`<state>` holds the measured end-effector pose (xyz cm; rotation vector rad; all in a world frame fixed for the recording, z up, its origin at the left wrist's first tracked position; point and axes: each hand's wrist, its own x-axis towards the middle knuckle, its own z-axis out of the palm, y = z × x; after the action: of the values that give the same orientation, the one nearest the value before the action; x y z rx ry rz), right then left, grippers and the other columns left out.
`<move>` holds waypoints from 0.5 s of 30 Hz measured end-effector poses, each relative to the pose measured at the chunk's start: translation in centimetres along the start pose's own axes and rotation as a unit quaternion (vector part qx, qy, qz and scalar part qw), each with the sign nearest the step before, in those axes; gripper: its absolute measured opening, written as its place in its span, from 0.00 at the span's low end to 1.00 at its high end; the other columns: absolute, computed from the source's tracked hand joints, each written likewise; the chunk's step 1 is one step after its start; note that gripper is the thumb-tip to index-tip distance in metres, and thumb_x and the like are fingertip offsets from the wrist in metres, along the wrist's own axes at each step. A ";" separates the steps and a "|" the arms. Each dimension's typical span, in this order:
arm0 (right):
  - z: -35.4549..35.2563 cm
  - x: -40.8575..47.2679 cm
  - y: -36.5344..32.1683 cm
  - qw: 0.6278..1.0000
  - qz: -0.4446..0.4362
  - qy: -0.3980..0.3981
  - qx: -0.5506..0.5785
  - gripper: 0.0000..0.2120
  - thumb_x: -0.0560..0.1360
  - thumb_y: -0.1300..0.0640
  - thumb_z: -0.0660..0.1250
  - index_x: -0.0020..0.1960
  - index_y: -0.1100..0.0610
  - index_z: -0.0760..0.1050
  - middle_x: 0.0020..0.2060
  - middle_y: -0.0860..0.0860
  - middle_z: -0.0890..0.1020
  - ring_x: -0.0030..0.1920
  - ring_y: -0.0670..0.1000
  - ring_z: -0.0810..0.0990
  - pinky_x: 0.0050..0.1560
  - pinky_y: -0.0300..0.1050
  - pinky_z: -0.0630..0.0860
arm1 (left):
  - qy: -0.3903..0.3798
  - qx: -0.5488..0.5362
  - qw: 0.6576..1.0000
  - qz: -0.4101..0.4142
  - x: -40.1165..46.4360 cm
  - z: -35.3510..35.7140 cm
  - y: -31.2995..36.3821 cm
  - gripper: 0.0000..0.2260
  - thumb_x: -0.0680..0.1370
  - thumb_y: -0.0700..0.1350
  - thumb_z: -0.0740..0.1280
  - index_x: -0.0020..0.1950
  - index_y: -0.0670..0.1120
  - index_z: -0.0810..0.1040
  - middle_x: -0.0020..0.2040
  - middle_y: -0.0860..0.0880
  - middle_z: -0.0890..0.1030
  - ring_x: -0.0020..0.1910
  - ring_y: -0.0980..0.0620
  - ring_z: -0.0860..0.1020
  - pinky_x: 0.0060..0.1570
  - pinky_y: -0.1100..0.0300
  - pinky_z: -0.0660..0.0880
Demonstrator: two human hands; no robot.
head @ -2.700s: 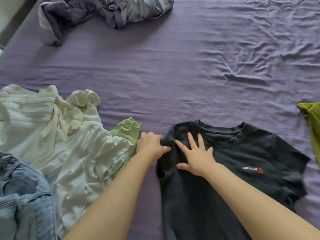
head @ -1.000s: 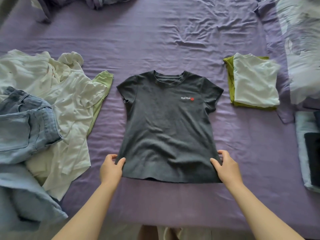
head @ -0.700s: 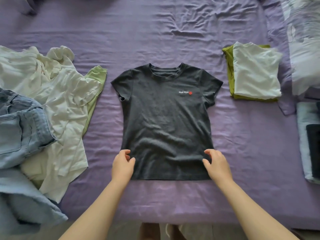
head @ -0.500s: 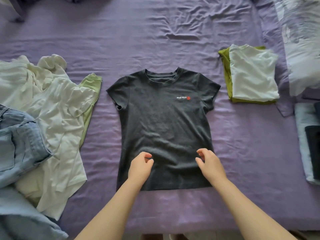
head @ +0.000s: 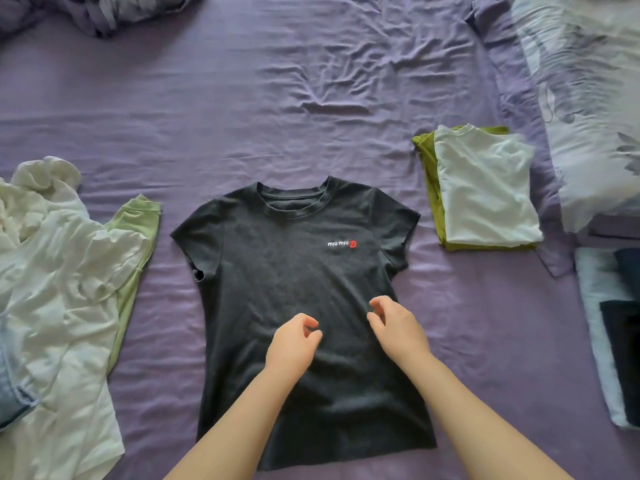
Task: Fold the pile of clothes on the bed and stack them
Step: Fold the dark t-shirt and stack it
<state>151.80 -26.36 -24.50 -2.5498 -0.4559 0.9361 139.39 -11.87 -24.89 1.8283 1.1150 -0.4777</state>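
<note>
the dark t-shirt (head: 298, 306) lies flat, front up, mid-bed; with left hand (head: 292, 344) and right hand (head: 398, 327) loosely curled, empty above its middle, best smooth wrinkles outward before folding.

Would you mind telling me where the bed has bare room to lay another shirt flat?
The widest bare sheet lies beyond the dark T-shirt, between the crumpled bedding and the pillow. A narrower strip runs between the T-shirt and the folded stack. The unfolded pile crowds one side.
</note>
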 end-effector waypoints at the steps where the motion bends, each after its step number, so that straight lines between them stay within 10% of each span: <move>1: -0.6 0.9 0.2 1.000 0.003 -0.002 -0.005 0.13 0.80 0.53 0.60 0.63 0.53 0.71 0.56 0.49 0.79 0.57 0.53 0.76 0.51 0.46 0.72 | 0.000 0.001 1.000 0.001 0.5 0.2 0.7 0.07 0.77 0.47 0.64 0.55 0.51 0.76 0.46 0.52 0.80 0.47 0.51 0.79 0.50 0.56 0.76; 15: -6.5 13.3 0.9 0.960 0.129 0.119 0.220 0.26 0.75 0.50 0.69 0.65 0.64 0.67 0.45 0.51 0.76 0.49 0.53 0.75 0.45 0.42 0.66 | -0.058 -0.076 0.995 0.039 10.4 4.1 13.9 0.18 0.80 0.41 0.59 0.70 0.48 0.69 0.54 0.49 0.78 0.52 0.50 0.79 0.58 0.52 0.75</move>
<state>165.99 -23.10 -27.56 -2.2939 0.1475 0.7031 157.04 -12.63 -27.26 1.6825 0.9721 -0.4350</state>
